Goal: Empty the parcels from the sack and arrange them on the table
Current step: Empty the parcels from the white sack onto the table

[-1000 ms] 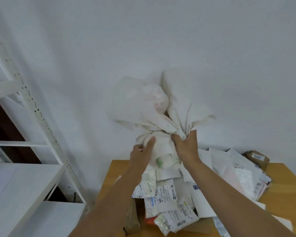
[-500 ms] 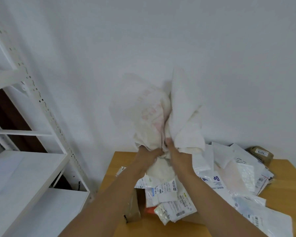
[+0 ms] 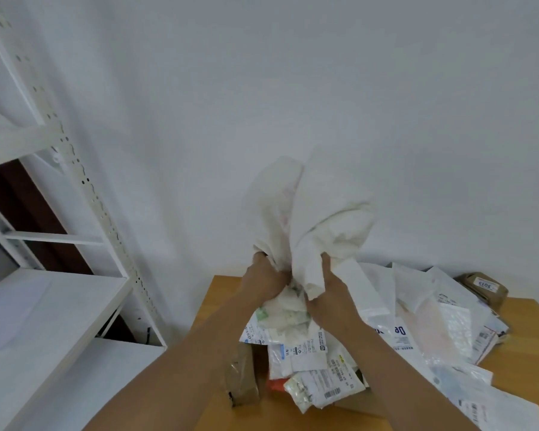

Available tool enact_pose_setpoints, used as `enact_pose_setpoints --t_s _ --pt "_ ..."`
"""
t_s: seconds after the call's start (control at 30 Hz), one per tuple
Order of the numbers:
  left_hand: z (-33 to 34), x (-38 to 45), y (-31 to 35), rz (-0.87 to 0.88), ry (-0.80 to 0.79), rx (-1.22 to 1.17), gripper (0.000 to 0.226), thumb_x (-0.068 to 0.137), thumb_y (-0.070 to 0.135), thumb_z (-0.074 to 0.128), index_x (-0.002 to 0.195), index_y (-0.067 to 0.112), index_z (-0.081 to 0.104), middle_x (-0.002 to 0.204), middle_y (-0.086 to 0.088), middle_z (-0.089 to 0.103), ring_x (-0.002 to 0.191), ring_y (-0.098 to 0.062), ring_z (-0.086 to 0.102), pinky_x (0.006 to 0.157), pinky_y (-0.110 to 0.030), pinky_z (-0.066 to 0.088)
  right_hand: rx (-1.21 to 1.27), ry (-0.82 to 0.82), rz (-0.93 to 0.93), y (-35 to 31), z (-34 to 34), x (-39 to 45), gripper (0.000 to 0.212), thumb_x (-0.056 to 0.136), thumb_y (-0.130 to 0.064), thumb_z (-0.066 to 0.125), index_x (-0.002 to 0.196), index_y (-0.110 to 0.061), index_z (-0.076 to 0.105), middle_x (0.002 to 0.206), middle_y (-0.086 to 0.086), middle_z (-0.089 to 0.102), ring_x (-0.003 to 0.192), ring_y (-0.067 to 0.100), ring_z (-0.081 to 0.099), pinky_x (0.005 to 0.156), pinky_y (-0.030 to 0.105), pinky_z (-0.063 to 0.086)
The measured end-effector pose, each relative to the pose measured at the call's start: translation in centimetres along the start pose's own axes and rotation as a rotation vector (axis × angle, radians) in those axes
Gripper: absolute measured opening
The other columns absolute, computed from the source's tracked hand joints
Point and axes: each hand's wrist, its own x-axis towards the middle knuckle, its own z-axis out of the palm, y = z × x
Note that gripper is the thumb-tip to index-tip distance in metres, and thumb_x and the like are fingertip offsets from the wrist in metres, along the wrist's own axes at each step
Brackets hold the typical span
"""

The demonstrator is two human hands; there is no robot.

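From my feed, the far left is taken up by a white metal shelving unit with a perforated upright, standing beside the table's left edge and against the pale wall. Next comes the wooden table, its back left corner bare. Near the left edge a small brown box wrapped in clear tape stands on end, touching the pile of parcels, which are mostly white mailers with printed labels heaped from the left-middle of the table. Above that heap my left hand is closed tight around a gathered neck of the white sack; the fingers are curled in and mostly hidden by the cloth. The sack is held up off the table, bunched between both hands, its loose cloth rising above them in front of the wall, and its crumpled lower part hanging down onto the top of the pile. Just to the right, my right hand is clenched on the sack too, thumb up along the fabric. Further right, larger white and translucent mailers overlap towards the table's right edge, one with blue lettering. At the back right corner lies a brown box with a white label.
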Motion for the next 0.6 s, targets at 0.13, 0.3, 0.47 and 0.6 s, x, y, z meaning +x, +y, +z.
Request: enact_pose_setpoints --t_s 0.13,0.3,0.47,0.6 --pt "-0.4 -1.2 0.5 -0.04 -0.258 -0.619 0.027 0.086 0.043 0.05 0.09 0.021 0.064 0.088 -0.002 0.066 0.073 -0.015 0.061 0.064 -0.027 0.047 -0.137 -0.254 -0.187 0.6 -2.2 1.1 0.104 0.084 -0.037 0.069 0.155 -0.029 -0.007 0.158 -0.002 0.017 0.139 0.026 0.034 0.099 0.03 0.04" --pt "-1.2 -2.0 1.5 0.026 -0.352 -0.865 0.031 0.094 0.028 0.036 0.086 0.011 0.061 0.079 -0.004 0.055 0.068 -0.016 0.052 0.06 -0.025 0.047 -0.359 -0.289 -0.133 1.8 -1.8 2.1 0.126 0.063 -0.07 0.075 0.15 -0.042 -0.012 0.158 -0.002 -0.004 0.147 0.03 0.003 0.114 0.05 0.032" --pt "-3.7 -2.0 2.6 0.099 -0.297 -0.253 0.032 0.097 0.03 0.049 0.1 0.008 0.071 0.09 -0.005 0.075 0.088 -0.023 0.071 0.081 -0.033 0.057 -0.506 -0.206 -0.348 1.6 -5.5 3.9 0.084 0.083 -0.03 0.07 0.15 -0.041 0.02 0.151 -0.006 0.033 0.134 0.024 0.037 0.095 0.042 0.047" --pt "-7.1 -1.0 3.8 0.707 0.392 0.386 0.02 0.083 0.025 0.058 0.101 0.02 0.066 0.094 0.006 0.064 0.088 -0.016 0.062 0.081 -0.037 0.054 -0.736 -0.195 -0.421 0.3 -8.8 5.3 0.062 0.086 -0.034 0.068 0.141 -0.041 0.04 0.145 -0.014 0.045 0.134 0.019 0.04 0.093 0.036 0.042"
